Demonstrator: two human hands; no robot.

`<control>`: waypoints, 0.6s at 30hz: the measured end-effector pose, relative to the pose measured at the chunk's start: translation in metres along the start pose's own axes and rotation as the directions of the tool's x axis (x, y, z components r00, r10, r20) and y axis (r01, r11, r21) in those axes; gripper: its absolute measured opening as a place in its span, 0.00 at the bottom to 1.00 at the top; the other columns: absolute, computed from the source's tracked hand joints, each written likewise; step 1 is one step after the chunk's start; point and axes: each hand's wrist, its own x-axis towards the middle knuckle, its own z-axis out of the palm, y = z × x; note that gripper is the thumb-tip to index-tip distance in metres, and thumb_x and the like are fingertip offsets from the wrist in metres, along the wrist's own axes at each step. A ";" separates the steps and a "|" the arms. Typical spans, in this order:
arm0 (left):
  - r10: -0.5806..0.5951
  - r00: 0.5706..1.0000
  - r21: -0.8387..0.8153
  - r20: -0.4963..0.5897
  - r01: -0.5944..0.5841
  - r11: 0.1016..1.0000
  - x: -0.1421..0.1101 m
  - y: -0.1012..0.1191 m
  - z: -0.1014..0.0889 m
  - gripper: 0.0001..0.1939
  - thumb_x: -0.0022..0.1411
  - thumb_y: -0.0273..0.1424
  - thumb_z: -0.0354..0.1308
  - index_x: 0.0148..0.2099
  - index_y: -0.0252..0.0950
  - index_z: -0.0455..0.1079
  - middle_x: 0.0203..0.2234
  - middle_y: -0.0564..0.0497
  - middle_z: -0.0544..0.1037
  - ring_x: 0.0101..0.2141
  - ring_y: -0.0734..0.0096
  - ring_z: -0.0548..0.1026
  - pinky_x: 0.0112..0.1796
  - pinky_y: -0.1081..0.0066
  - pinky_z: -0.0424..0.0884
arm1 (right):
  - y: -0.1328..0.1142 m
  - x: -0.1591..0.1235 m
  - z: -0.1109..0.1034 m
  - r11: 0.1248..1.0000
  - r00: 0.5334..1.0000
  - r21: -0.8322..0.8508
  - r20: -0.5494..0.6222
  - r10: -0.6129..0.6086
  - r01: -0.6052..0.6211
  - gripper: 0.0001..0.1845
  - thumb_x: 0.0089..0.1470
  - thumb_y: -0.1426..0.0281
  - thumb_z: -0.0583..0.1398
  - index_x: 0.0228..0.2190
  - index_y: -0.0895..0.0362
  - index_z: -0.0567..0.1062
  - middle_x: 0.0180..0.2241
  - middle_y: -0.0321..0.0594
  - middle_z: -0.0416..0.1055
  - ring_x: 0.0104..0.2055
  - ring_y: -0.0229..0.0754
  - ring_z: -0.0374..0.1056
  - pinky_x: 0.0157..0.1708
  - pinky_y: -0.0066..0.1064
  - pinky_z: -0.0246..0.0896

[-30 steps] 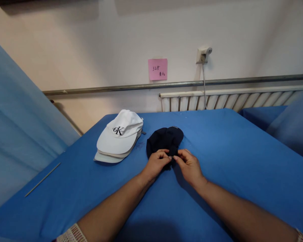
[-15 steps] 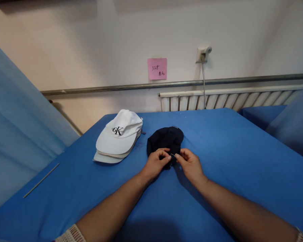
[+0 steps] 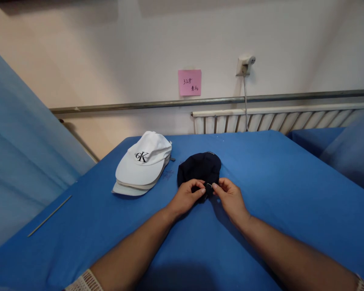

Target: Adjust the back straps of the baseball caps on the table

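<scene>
A dark baseball cap (image 3: 197,166) lies at the middle of a blue-covered table (image 3: 294,194), its visor toward the far right and its strap end toward the near side. The left hand (image 3: 186,197) comes in from the near left, thumb and forefinger pinching the cap's strap (image 3: 208,194) at its left edge. The right hand (image 3: 231,199) faces it from the near right, thumb and forefinger brought together at the right end of a small metal buckle (image 3: 210,185); whether it grips metal or fabric there, I cannot tell. The fingertips of both hands are close but apart.

Left of the dark cap, a short gap away, sits a stack of pale caps, topped by a white baseball cap (image 3: 148,155) with a black "CK" logo. A thin stick (image 3: 49,216) lies at the table's left side, beside a light-blue curtain (image 3: 24,141). On the far wall, a pink sticky note (image 3: 189,83) hangs above a metal pipe (image 3: 139,106), left of a power socket (image 3: 240,66).
</scene>
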 end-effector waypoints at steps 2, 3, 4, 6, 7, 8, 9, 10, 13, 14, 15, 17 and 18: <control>-0.017 1.000 -0.026 0.007 0.017 1.000 0.001 -0.003 0.001 0.12 0.52 0.36 0.65 0.29 0.32 0.70 0.37 0.45 0.76 0.35 0.68 0.74 0.38 0.67 0.70 | -0.001 -0.001 0.001 1.000 1.000 0.000 0.010 -0.004 0.004 0.12 0.48 0.60 0.63 0.30 0.56 0.72 0.27 0.35 0.70 0.29 0.37 0.64 0.32 0.31 0.61; -0.030 0.999 -0.049 0.014 0.030 0.998 0.002 -0.004 0.002 0.13 0.51 0.36 0.66 0.29 0.32 0.69 0.34 0.47 0.76 0.31 0.71 0.73 0.34 0.69 0.70 | -0.002 -0.003 0.001 1.000 1.000 0.001 0.016 -0.008 0.008 0.12 0.49 0.60 0.63 0.31 0.56 0.72 0.27 0.35 0.70 0.29 0.38 0.65 0.32 0.31 0.61; -0.041 0.999 -0.075 0.019 0.042 0.996 0.003 -0.006 0.003 0.14 0.51 0.37 0.66 0.29 0.32 0.68 0.31 0.48 0.75 0.28 0.73 0.72 0.31 0.70 0.69 | -0.002 -0.004 0.002 1.000 1.000 -0.001 0.022 -0.012 0.012 0.12 0.49 0.60 0.63 0.31 0.56 0.72 0.27 0.35 0.70 0.29 0.38 0.65 0.31 0.31 0.61; -0.059 0.998 -0.114 0.024 0.061 0.992 0.003 -0.008 0.005 0.15 0.50 0.38 0.67 0.30 0.33 0.67 0.25 0.51 0.73 0.24 0.75 0.70 0.27 0.72 0.67 | -0.004 -0.006 0.003 1.000 0.999 -0.010 0.027 -0.019 0.019 0.12 0.50 0.60 0.62 0.32 0.56 0.72 0.28 0.36 0.70 0.30 0.38 0.65 0.31 0.31 0.61; -0.065 0.998 -0.124 0.021 0.067 0.990 0.004 -0.008 0.006 0.16 0.50 0.38 0.67 0.30 0.33 0.66 0.24 0.53 0.73 0.23 0.76 0.70 0.26 0.73 0.66 | -0.005 -0.006 0.004 1.000 0.999 -0.017 0.030 -0.022 0.022 0.12 0.50 0.60 0.62 0.32 0.56 0.72 0.28 0.36 0.70 0.30 0.38 0.65 0.31 0.31 0.61; -0.070 0.997 -0.125 0.015 0.072 0.990 0.004 -0.008 0.006 0.16 0.50 0.39 0.67 0.30 0.33 0.66 0.23 0.53 0.72 0.22 0.76 0.69 0.25 0.74 0.65 | -0.005 -0.007 0.004 0.999 0.999 -0.023 0.034 -0.024 0.025 0.12 0.50 0.60 0.62 0.32 0.56 0.72 0.28 0.37 0.70 0.30 0.38 0.65 0.32 0.31 0.61; -0.073 0.997 -0.119 0.007 0.074 0.990 0.004 -0.009 0.007 0.16 0.50 0.39 0.66 0.30 0.33 0.66 0.22 0.53 0.72 0.21 0.77 0.69 0.24 0.74 0.65 | -0.005 -0.007 0.004 0.999 0.999 -0.029 0.038 -0.025 0.027 0.12 0.50 0.60 0.62 0.32 0.56 0.72 0.29 0.37 0.70 0.30 0.38 0.65 0.32 0.31 0.61; -0.073 0.997 -0.108 0.000 0.073 0.991 0.004 -0.009 0.007 0.17 0.50 0.40 0.66 0.30 0.33 0.66 0.22 0.54 0.71 0.21 0.77 0.68 0.24 0.75 0.64 | -0.005 -0.007 0.003 0.999 0.999 -0.033 0.041 -0.025 0.027 0.12 0.50 0.60 0.62 0.32 0.56 0.72 0.29 0.37 0.71 0.30 0.38 0.65 0.32 0.31 0.61; -0.054 0.998 -0.061 -0.028 0.052 0.997 0.004 -0.009 0.007 0.17 0.52 0.41 0.65 0.30 0.33 0.65 0.22 0.54 0.71 0.21 0.77 0.68 0.23 0.75 0.63 | -0.005 -0.006 0.002 0.999 0.998 -0.029 0.048 -0.027 0.028 0.12 0.50 0.60 0.62 0.33 0.56 0.72 0.30 0.37 0.71 0.30 0.38 0.65 0.32 0.31 0.61; -0.039 0.998 -0.034 -0.039 0.038 0.999 0.004 -0.009 0.007 0.16 0.53 0.41 0.64 0.30 0.33 0.65 0.22 0.54 0.71 0.22 0.77 0.68 0.24 0.75 0.63 | -0.005 -0.006 0.002 0.999 0.998 -0.026 0.055 -0.027 0.028 0.12 0.50 0.60 0.62 0.33 0.56 0.72 0.30 0.37 0.71 0.30 0.37 0.65 0.32 0.31 0.61; -0.022 0.998 -0.003 -0.050 0.022 1.000 0.004 -0.009 0.007 0.16 0.53 0.40 0.64 0.30 0.33 0.66 0.22 0.54 0.70 0.22 0.77 0.67 0.24 0.75 0.63 | -0.005 -0.006 0.002 0.999 0.998 -0.024 0.065 -0.027 0.029 0.12 0.50 0.60 0.62 0.32 0.56 0.73 0.29 0.37 0.71 0.29 0.37 0.65 0.32 0.31 0.61; 0.008 0.997 0.061 -0.074 -0.003 0.998 0.005 -0.010 0.007 0.15 0.54 0.40 0.64 0.29 0.33 0.66 0.21 0.55 0.70 0.23 0.77 0.67 0.25 0.75 0.63 | -0.006 -0.006 0.003 0.999 0.995 -0.026 0.095 -0.020 0.022 0.13 0.49 0.59 0.63 0.31 0.56 0.73 0.28 0.37 0.71 0.29 0.37 0.65 0.32 0.31 0.62; 0.017 0.996 0.086 -0.084 -0.010 0.996 0.005 -0.010 0.007 0.15 0.54 0.40 0.63 0.29 0.34 0.66 0.21 0.55 0.70 0.23 0.77 0.66 0.25 0.75 0.63 | -0.007 -0.006 0.004 1.000 0.994 -0.022 0.107 -0.010 0.012 0.14 0.48 0.58 0.63 0.30 0.56 0.73 0.28 0.37 0.71 0.28 0.38 0.65 0.31 0.31 0.62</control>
